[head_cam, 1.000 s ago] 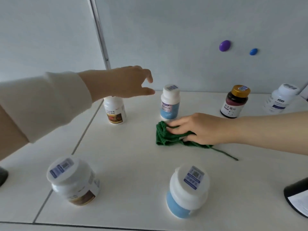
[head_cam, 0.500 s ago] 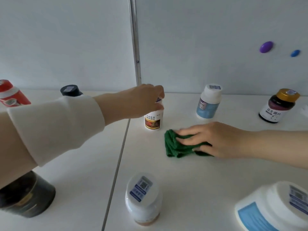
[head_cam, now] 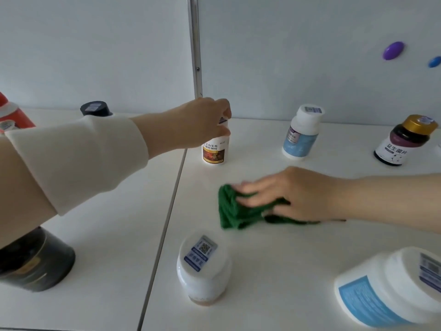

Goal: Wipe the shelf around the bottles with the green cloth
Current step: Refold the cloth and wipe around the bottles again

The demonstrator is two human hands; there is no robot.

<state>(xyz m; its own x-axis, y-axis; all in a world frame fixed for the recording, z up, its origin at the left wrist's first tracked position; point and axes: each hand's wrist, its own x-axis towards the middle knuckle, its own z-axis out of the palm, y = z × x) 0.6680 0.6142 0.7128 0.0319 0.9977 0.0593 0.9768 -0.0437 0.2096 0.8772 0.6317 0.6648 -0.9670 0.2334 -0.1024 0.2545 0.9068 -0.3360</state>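
Pale grey wall panels (head_cam: pixel 286 56), joined by a thin metal strip (head_cam: pixel 194 44), stood behind a white shelf (head_cam: pixel 274 259) that had a seam running toward the camera. A cream sleeve (head_cam: pixel 78 158) covered the left forearm. At the lower right stood a big white jar (head_cam: pixel 391 290) with a blue label and a barcode sticker on its lid; its writing was too blurred to read. A dark round tin (head_cam: pixel 35 261) stood at the lower left.

The right hand (head_cam: pixel 293 192) lay with straight fingers on the green cloth (head_cam: pixel 233 211), pressing it onto the shelf near the middle, between the back row of bottles and the front jars. The left hand (head_cam: pixel 195 123) gripped the cap of a small white bottle (head_cam: pixel 216 151), its fingers curled around the cap; this bottle had a red-orange label with Chinese characters that I could not read surely.

A white jar (head_cam: pixel 202 266) in front had a blue QR sticker on its lid. At the back stood a white bottle with a light blue label (head_cam: pixel 301 132) and a dark bottle with a gold cap (head_cam: pixel 403 142), labelled 益生菌片. At the far left were a red bottle (head_cam: pixel 12 118) and a black cap (head_cam: pixel 95 108). A purple magnet (head_cam: pixel 393 50) and a blue magnet (head_cam: pixel 434 62) sat on the wall.
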